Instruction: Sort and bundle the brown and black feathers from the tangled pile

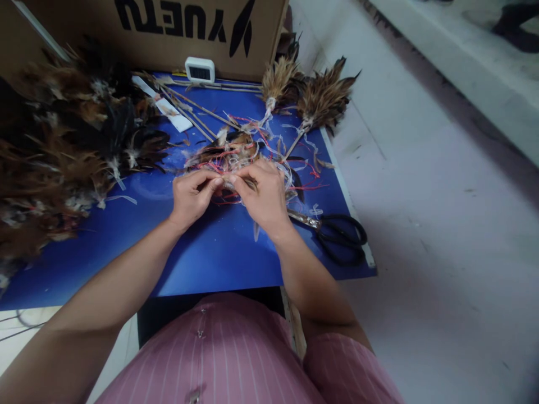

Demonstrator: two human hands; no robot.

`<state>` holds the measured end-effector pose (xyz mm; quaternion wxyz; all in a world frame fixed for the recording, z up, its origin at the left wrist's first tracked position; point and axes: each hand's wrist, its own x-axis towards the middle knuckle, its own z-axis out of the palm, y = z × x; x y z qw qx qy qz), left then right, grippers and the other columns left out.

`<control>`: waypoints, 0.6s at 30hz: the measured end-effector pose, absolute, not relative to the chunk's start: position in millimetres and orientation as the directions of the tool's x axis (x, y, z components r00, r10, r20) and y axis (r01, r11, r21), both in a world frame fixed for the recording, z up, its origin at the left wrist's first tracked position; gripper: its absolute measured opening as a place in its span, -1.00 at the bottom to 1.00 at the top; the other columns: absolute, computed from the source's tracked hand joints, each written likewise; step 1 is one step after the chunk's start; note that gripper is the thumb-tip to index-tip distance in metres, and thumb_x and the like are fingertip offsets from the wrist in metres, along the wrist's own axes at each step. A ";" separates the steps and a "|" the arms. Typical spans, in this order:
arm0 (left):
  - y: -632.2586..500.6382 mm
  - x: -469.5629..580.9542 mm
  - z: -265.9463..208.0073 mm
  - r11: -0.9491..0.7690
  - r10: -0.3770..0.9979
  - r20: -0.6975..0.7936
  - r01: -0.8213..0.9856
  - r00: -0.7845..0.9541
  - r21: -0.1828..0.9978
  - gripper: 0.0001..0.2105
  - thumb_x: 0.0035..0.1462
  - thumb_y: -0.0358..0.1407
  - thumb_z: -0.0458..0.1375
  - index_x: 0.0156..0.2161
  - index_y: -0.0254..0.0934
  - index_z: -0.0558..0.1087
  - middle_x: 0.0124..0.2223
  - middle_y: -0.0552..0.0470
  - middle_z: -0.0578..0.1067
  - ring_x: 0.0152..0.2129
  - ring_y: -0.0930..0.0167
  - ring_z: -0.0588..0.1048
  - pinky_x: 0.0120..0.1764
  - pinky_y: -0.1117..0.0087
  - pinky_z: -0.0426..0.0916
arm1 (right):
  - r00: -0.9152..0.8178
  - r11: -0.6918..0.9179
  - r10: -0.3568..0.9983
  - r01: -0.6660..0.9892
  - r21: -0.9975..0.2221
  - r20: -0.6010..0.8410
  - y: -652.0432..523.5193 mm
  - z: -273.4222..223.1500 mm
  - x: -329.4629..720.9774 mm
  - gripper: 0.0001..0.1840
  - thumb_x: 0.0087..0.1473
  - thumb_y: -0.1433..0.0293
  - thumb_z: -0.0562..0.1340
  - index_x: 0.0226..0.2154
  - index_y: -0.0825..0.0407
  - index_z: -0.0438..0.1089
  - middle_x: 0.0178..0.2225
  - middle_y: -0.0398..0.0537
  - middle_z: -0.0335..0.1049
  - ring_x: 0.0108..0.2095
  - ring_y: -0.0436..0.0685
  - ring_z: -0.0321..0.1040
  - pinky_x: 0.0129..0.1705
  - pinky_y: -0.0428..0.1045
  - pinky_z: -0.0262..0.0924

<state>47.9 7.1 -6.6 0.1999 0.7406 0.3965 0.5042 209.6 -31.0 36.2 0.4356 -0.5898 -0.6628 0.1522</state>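
Observation:
My left hand [191, 197] is closed in a pinch, thumb against forefinger. Its fingertips meet those of my right hand [265, 193], which is pinched too. A small brown feather [251, 183] shows under my right fingers, and its thin end runs to the left fingertips; the exact grip is partly hidden. Just beyond both hands lies a tangled heap of loose feathers, red string [240, 148] and clear plastic strips [288, 174]. Black-handled scissors [341, 235] rest beside my right wrist, their blades partly hidden behind it.
Bundled dark and brown feathers [63, 163] pile up on the left of the blue table [219, 252]. Two feather dusters [326, 95] lie at the far right. Thin sticks [189, 109], a small white digital display [200, 70] and a cardboard box [168, 33] stand behind. A wall [421, 196] borders the right.

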 end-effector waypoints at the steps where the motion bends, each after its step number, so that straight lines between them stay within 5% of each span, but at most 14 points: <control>1: 7.1 48.0 -6.7 -0.610 0.784 0.595 0.394 0.177 0.688 -0.80 0.14 -0.19 0.20 -0.40 -0.26 0.54 -0.55 0.06 0.53 -0.62 0.49 0.46 -0.48 0.48 0.33 | 0.074 0.257 0.916 0.646 -0.719 0.394 -30.8 35.8 209.3 -0.88 0.05 0.38 0.29 -0.50 -0.02 0.43 -0.41 -0.13 0.39 -0.27 0.11 0.27 -0.06 0.11 0.07; 18: 7.1 47.9 -5.7 -0.652 0.739 0.645 0.448 0.195 0.612 -0.81 0.13 -0.20 0.20 -0.42 -0.25 0.55 -0.55 0.07 0.52 -0.60 0.48 0.44 -0.46 0.45 0.30 | 0.134 0.205 0.942 0.499 -0.842 0.309 -28.1 26.7 203.5 -0.88 0.02 0.42 0.26 -0.52 0.01 0.44 -0.44 -0.15 0.38 -0.33 0.05 0.29 -0.17 0.03 0.20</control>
